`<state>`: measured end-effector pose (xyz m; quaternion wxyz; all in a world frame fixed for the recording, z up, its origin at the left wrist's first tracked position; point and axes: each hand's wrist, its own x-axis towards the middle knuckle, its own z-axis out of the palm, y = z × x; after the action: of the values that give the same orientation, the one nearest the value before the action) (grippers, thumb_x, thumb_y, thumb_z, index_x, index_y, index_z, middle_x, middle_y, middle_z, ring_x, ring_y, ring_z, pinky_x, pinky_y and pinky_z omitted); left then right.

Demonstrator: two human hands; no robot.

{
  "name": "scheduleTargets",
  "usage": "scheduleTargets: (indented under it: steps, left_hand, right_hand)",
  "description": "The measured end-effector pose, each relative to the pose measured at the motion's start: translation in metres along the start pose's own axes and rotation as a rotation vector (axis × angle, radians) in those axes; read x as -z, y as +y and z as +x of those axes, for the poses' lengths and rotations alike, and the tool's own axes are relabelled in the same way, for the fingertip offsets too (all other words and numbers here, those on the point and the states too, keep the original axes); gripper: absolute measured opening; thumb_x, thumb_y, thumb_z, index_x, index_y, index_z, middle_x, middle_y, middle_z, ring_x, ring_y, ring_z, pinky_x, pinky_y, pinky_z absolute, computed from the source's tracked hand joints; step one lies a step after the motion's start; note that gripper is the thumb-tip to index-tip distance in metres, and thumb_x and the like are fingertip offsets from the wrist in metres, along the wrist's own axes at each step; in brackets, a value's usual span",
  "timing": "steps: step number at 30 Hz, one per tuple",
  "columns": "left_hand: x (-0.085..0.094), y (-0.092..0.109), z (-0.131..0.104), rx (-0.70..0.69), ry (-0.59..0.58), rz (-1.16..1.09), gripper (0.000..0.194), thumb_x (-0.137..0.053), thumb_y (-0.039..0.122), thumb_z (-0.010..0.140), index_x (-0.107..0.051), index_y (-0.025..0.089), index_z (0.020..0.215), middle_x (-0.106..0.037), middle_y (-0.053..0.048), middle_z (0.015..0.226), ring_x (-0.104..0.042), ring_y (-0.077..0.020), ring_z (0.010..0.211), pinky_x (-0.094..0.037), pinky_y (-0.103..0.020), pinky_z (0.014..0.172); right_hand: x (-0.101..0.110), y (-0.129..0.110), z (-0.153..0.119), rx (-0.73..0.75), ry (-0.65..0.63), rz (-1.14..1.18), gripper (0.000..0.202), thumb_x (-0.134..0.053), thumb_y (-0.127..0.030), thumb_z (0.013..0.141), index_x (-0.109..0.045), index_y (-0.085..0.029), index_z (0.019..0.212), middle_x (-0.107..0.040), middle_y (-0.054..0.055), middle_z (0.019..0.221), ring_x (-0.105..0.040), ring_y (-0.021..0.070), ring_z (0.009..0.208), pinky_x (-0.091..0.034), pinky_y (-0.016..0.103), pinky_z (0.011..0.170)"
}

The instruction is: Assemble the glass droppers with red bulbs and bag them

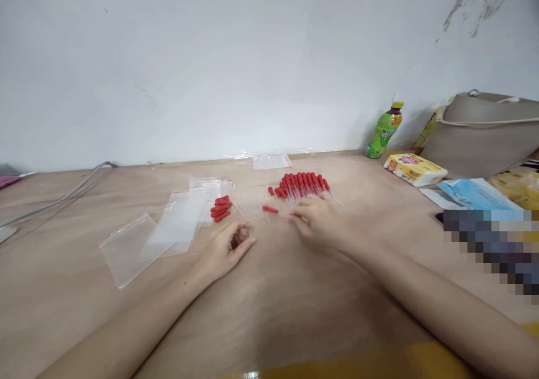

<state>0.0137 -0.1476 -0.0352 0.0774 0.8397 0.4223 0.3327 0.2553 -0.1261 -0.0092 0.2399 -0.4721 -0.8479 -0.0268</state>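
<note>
Pinched in the fingertips of my right hand (314,217) is a dropper with a red rubber bulb (270,209), the bulb pointing left. Just behind that hand lies a row of assembled glass droppers (305,182), red bulbs toward the wall. My left hand (231,247) rests on the table with curled fingers; a faint clear thing shows at its fingertips, too blurred to name. Beyond it are a small pile of loose red bulbs (220,209) and several bare glass tubes (250,206) lying side by side.
Clear zip bags (177,219) are spread at the left, with another bag (272,161) by the wall. A grey cable (63,199) runs along the far left. At the right stand a green bottle (384,132), a yellow tissue pack (415,169) and a grey bag (484,137).
</note>
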Motion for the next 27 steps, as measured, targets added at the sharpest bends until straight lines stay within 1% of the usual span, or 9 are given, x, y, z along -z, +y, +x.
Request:
scheduleTargets:
  steps: [2, 4, 5, 7, 11, 14, 18, 22, 27]
  left_hand:
    - [-0.001, -0.002, 0.000, -0.020, -0.090, -0.019, 0.010, -0.053, 0.025, 0.081, -0.058, 0.017, 0.085, -0.057, 0.001, 0.069, -0.053, -0.0096, 0.058, -0.044, -0.020, 0.053]
    - [-0.002, -0.003, -0.001, -0.056, -0.168, -0.050, 0.011, -0.050, 0.023, 0.084, -0.059, 0.017, 0.081, -0.057, 0.000, 0.071, -0.053, -0.0097, 0.062, -0.043, -0.021, 0.056]
    - [-0.003, -0.004, -0.001, -0.066, -0.187, -0.062, 0.012, -0.049, 0.022, 0.084, -0.059, 0.017, 0.081, -0.058, -0.001, 0.074, -0.053, -0.0102, 0.064, -0.043, -0.022, 0.058]
    - [-0.002, -0.004, -0.002, -0.074, -0.198, -0.079, 0.013, -0.048, 0.022, 0.085, -0.060, 0.018, 0.084, -0.059, -0.002, 0.078, -0.055, -0.0113, 0.070, -0.043, -0.023, 0.062]
    - [0.000, -0.006, -0.003, -0.085, -0.203, -0.073, 0.016, -0.047, 0.024, 0.085, -0.060, 0.019, 0.092, -0.061, -0.004, 0.089, -0.057, -0.0141, 0.081, -0.046, -0.025, 0.069]
    - [-0.001, -0.007, -0.003, -0.066, -0.201, -0.051, 0.019, -0.048, 0.027, 0.085, -0.060, 0.021, 0.098, -0.061, -0.005, 0.101, -0.057, -0.0163, 0.092, -0.047, -0.028, 0.076]
    - [-0.003, -0.008, -0.002, -0.034, -0.218, -0.028, 0.024, -0.049, 0.030, 0.084, -0.059, 0.021, 0.104, -0.060, -0.005, 0.111, -0.055, -0.0180, 0.102, -0.047, -0.030, 0.084]
    - [-0.004, -0.009, -0.002, -0.051, -0.215, -0.033, 0.026, -0.048, 0.030, 0.085, -0.059, 0.021, 0.106, -0.061, -0.005, 0.110, -0.055, -0.0188, 0.104, -0.045, -0.033, 0.089]
    - [-0.004, -0.010, -0.002, -0.080, -0.206, -0.039, 0.026, -0.047, 0.029, 0.085, -0.059, 0.020, 0.106, -0.062, -0.006, 0.110, -0.055, -0.0190, 0.104, -0.044, -0.035, 0.091]
  right_hand:
    - [0.002, 0.011, 0.016, -0.285, 0.015, 0.124, 0.022, -0.048, -0.030, 0.080, -0.067, -0.022, 0.072, -0.065, 0.000, 0.069, -0.052, 0.0134, 0.063, -0.028, 0.029, 0.067]
    - [0.000, 0.018, 0.035, -0.507, 0.038, 0.192, 0.022, -0.050, -0.034, 0.077, -0.067, -0.023, 0.069, -0.066, 0.000, 0.070, -0.054, 0.0148, 0.065, -0.030, 0.029, 0.067]
    - [-0.004, 0.019, 0.044, -0.575, 0.036, 0.201, 0.022, -0.051, -0.036, 0.075, -0.067, -0.024, 0.067, -0.066, 0.000, 0.069, -0.055, 0.0160, 0.067, -0.031, 0.030, 0.068]
    - [-0.014, 0.017, 0.058, -0.624, 0.022, 0.179, 0.024, -0.052, -0.040, 0.074, -0.067, -0.024, 0.064, -0.066, 0.001, 0.069, -0.056, 0.0177, 0.070, -0.030, 0.032, 0.072]
    - [-0.042, 0.005, 0.069, -0.608, -0.024, 0.034, 0.029, -0.048, -0.039, 0.075, -0.064, -0.021, 0.058, -0.065, 0.003, 0.066, -0.056, 0.0192, 0.069, -0.026, 0.037, 0.076]
    - [-0.055, 0.003, 0.067, -0.571, -0.066, -0.071, 0.028, -0.045, -0.034, 0.075, -0.063, -0.018, 0.061, -0.064, 0.005, 0.067, -0.057, 0.0192, 0.068, -0.024, 0.039, 0.077]
    - [-0.055, 0.004, 0.063, -0.515, -0.082, -0.157, 0.031, -0.043, -0.039, 0.076, -0.062, -0.017, 0.067, -0.064, 0.007, 0.068, -0.057, 0.0197, 0.068, -0.022, 0.040, 0.078]
    - [-0.050, -0.008, 0.063, -0.446, -0.028, -0.160, 0.033, -0.038, -0.041, 0.080, -0.061, -0.019, 0.073, -0.065, 0.005, 0.069, -0.057, 0.0189, 0.068, -0.021, 0.040, 0.078]
    - [-0.054, -0.031, 0.066, -0.391, -0.116, -0.163, 0.028, -0.043, -0.034, 0.078, -0.064, -0.016, 0.072, -0.066, 0.009, 0.070, -0.058, 0.0201, 0.068, -0.021, 0.040, 0.080]
